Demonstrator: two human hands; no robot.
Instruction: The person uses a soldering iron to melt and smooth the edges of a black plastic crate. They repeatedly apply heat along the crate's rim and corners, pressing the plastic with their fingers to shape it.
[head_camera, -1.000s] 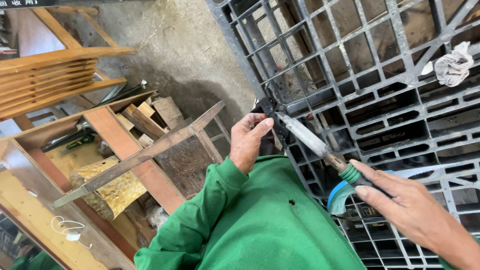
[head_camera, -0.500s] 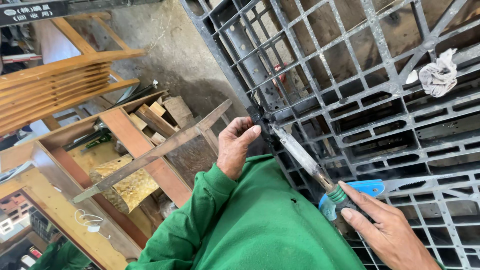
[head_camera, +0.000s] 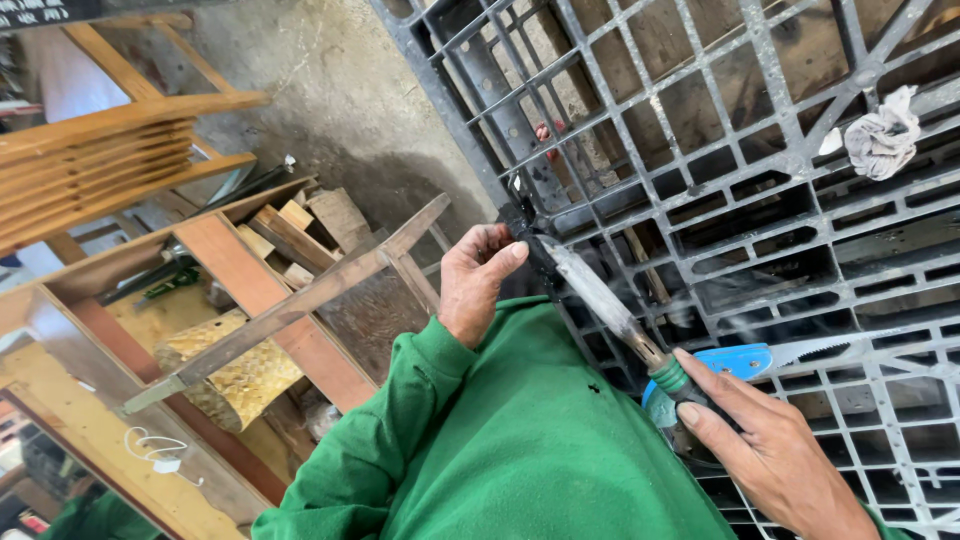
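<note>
Left hand (head_camera: 475, 285) pinching pallet (head_camera: 760, 220) edge at tool (head_camera: 600, 300) tip; right hand (head_camera: 770, 455) fingers wrapped round tool's green handle, beside blue-handled saw (head_camera: 800, 355). Open floor (head_camera: 340, 90) far left.

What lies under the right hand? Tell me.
Under the right hand lie a file's green handle and a blue-handled saw on the black pallet. The palm covers the rest of both handles.
</note>
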